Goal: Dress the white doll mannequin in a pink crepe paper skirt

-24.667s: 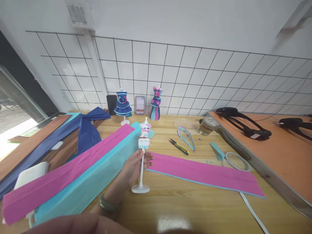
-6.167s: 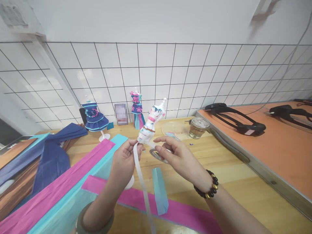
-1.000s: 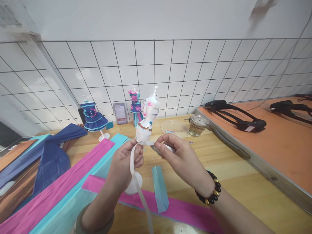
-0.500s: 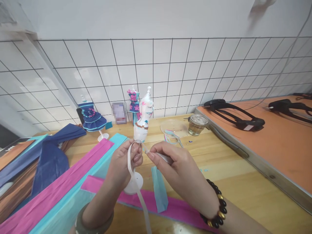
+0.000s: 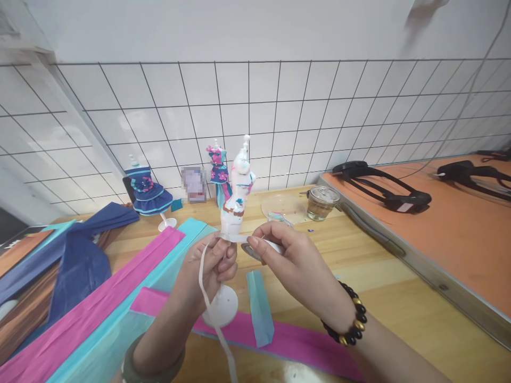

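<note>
My left hand (image 5: 211,266) is closed around the lower end of a small white dress form (image 5: 240,181), holding it up and tilted slightly right. Its torso carries scraps of colour and a brown band; the round white base (image 5: 224,307) shows below my fingers. My thumb pins a white tape strip (image 5: 237,239) against the bottom of the torso, and a long loose strip (image 5: 217,330) hangs down over my left wrist. My right hand (image 5: 283,250) pinches a roll of white tape (image 5: 257,251), mostly hidden by the fingers, with the strip stretched between both hands.
Two dressed forms, one in blue ruffles (image 5: 149,191) and one in pink and blue (image 5: 219,170), stand behind. Crepe paper strips (image 5: 99,298) cover the left. A lidded cup (image 5: 322,202) and clear dish (image 5: 283,208) sit at the back. Black headsets (image 5: 383,186) lie on an orange surface.
My right hand has drawn the tape roll to the right, so the strip now spans taut from the dress form. The form has turned slightly, and the loose strip has swung left.
</note>
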`<state>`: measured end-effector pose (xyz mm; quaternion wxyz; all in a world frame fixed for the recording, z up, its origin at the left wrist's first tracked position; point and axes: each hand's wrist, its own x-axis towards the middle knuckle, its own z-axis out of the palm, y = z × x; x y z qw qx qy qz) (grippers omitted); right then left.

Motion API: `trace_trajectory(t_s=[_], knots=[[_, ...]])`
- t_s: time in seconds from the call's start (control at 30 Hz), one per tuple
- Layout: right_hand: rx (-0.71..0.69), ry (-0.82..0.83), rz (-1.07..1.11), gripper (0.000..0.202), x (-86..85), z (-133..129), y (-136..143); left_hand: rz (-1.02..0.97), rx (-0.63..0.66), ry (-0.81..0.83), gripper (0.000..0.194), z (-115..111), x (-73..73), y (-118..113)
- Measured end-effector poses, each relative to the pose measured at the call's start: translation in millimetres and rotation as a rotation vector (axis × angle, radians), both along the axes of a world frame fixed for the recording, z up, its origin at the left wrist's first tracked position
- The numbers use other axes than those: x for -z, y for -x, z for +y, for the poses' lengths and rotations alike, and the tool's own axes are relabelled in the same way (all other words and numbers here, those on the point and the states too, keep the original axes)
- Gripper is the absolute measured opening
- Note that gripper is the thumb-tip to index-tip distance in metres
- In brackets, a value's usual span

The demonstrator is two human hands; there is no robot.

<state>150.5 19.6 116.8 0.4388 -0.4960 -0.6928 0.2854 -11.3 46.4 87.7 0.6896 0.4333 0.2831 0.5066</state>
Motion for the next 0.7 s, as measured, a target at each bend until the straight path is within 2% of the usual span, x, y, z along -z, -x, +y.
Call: trace_trajectory(t_s=[0.27,0.7], knots=[[-0.005,0.037,-0.007,0.019,-0.6,0.6,-0.4,-0.095,0.128,0.045,0.021,-4.1,0.8,-2.0],[0.001,0.025,-0.032,0.019,-2.6,-2.0,-0.9,-0.174,0.233,0.139,0.016,-2.7,6.5,3.1]])
